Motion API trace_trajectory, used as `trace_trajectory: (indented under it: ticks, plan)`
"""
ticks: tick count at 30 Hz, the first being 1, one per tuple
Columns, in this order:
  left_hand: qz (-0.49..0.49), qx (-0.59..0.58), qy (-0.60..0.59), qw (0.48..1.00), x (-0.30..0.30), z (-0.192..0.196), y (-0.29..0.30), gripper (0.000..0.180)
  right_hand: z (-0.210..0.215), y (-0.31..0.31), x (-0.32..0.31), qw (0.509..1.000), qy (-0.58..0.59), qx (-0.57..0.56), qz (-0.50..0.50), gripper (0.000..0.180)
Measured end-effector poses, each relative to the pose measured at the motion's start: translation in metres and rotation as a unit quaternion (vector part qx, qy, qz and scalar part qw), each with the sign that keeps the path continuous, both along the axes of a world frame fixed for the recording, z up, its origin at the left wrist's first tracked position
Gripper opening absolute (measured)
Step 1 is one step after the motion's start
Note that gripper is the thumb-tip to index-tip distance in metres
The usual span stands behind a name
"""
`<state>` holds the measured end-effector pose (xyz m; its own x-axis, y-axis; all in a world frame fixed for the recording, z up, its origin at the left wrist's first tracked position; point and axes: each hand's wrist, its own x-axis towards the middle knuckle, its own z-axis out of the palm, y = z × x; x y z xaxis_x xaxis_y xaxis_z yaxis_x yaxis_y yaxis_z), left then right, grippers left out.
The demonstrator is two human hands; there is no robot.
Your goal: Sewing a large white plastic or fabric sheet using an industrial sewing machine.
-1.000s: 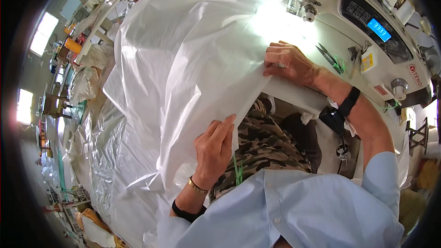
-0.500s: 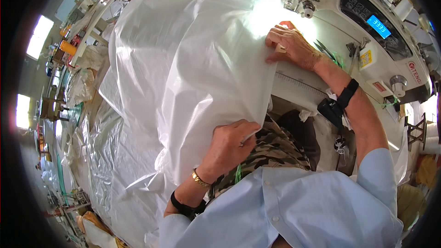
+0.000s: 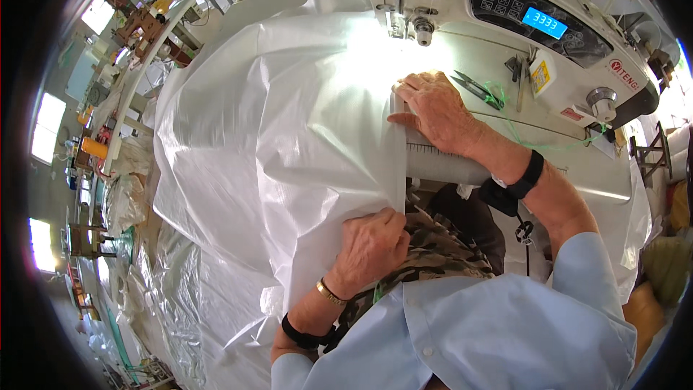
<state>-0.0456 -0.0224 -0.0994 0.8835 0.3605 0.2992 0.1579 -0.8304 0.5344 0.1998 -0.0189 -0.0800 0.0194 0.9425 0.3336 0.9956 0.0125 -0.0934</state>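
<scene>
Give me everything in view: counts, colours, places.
Sheeting: one piece, shiny white, centre.
Industrial sewing machine: one, off-white, upper right.
Display: one, blue, on the machine.
Thread snips: one, dark, under the machine arm.
Thread: count unclear, green, around the snips.
Plastic film: count unclear, clear, lower left.
Spool: one, orange, far left.
Background clutter: too small to count.
Trousers: one pair, camouflage, lap.
Shirt: one, light blue, bottom.
Wristband: one, gold, left wrist.
Bands: two, black, forearms.
Left hand: one, bare, gripping sheeting's edge.
Right hand: one, bare, higher up.
</scene>
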Motion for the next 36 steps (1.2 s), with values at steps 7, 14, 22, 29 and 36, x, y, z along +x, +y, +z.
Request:
trace_trajectory:
  ticks: [7, 14, 22, 29, 36]
  plan:
    - [0.037, 0.098, 0.009, 0.994, 0.017, 0.013, 0.033, 0.012, 0.006, -0.002, 0.000, 0.996, 0.043, -0.069, 0.021, 0.071]
    - [0.048, 0.156, 0.060, 0.985, 0.060, 0.029, 0.071, 0.014, 0.000, -0.007, 0.012, 0.994, 0.071, -0.060, 0.053, 0.072]
    - [0.074, 0.174, 0.048, 0.981, 0.124, 0.029, 0.114, 0.017, 0.000, -0.004, 0.020, 0.987, 0.097, -0.124, 0.023, 0.059]
    - [0.104, 0.041, 0.045, 0.993, 0.127, 0.048, 0.117, 0.019, -0.015, 0.000, 0.035, 0.984, 0.133, -0.107, 0.051, 0.056]
    - [0.153, 0.216, -0.037, 0.964, 0.027, 0.037, 0.084, 0.030, -0.001, -0.006, 0.034, 0.989, 0.105, -0.104, 0.017, 0.059]
